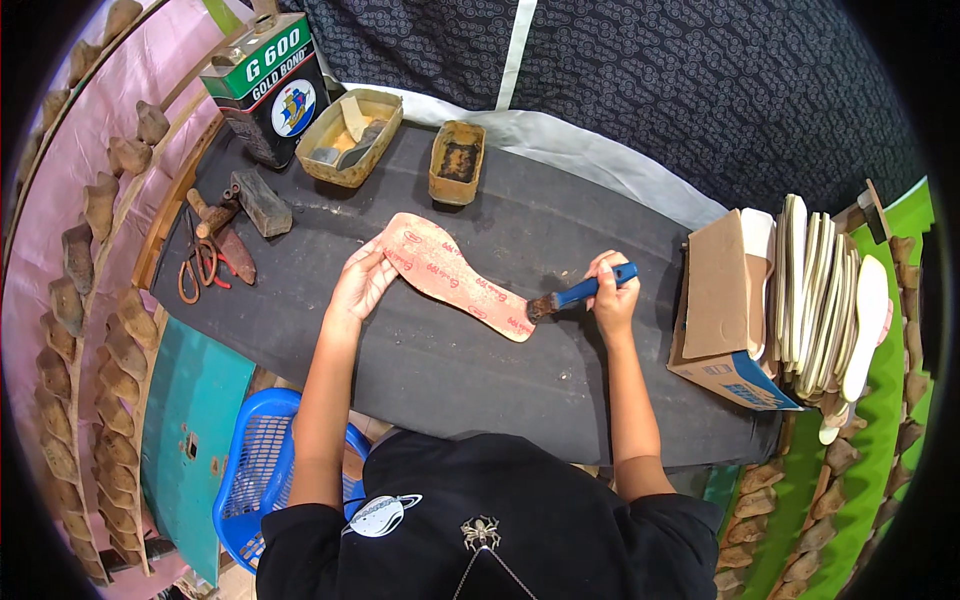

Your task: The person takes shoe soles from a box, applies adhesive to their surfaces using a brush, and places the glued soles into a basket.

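Note:
A shoe insole (455, 275), pinkish-orange with red print, is held flat above the dark table by my left hand (362, 282). My left fingers pinch its wider left end. My right hand (612, 295) is closed round the blue handle of a paintbrush (575, 292). The brush's dark, caked bristles touch the insole's narrower right end. Beyond the insole stands a small tan tub (458, 165) with dark residue inside. To its left, a larger yellowish tub (350, 140) contains grey and pale pieces.
A green and black metal can (268, 95) stands at the back left. Near it lie scissors (197, 262), a hammer (212, 212) and a dark block (262, 203). A cardboard box (715, 290) and stacked pale insoles (815, 295) occupy the right side. Shoe lasts (100, 205) line the side racks; a blue basket (250, 465) sits below.

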Demonstrator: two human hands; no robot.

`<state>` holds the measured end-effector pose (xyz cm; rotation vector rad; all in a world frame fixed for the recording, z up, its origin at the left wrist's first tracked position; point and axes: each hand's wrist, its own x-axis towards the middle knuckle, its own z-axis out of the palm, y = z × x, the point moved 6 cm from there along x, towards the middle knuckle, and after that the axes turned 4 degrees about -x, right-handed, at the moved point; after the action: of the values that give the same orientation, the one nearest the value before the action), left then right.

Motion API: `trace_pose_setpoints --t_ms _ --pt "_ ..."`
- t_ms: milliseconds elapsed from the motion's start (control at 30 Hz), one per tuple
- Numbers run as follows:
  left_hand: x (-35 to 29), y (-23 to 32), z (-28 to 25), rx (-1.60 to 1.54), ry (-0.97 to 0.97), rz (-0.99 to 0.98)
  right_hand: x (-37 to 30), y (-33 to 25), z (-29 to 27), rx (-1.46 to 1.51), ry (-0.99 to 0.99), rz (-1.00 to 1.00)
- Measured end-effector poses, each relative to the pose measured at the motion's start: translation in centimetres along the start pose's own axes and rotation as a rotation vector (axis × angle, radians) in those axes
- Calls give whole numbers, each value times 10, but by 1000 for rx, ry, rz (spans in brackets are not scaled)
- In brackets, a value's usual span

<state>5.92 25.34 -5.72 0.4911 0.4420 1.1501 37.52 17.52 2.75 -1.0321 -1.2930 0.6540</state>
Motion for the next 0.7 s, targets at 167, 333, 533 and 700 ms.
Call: trace_pose_setpoints --t_ms 167,333,533,700 --pt "0 1 0 -4 -6 3 7 0 -2 63 98 9" --pt "1 0 0 2 1 4 10 6 37 78 77 -4" --pt "1 -1 -3 0 -12 3 3 12 20 -14 143 26" --pt "1 1 -3 -8 9 2 -8 4 -15 -96 251 62"
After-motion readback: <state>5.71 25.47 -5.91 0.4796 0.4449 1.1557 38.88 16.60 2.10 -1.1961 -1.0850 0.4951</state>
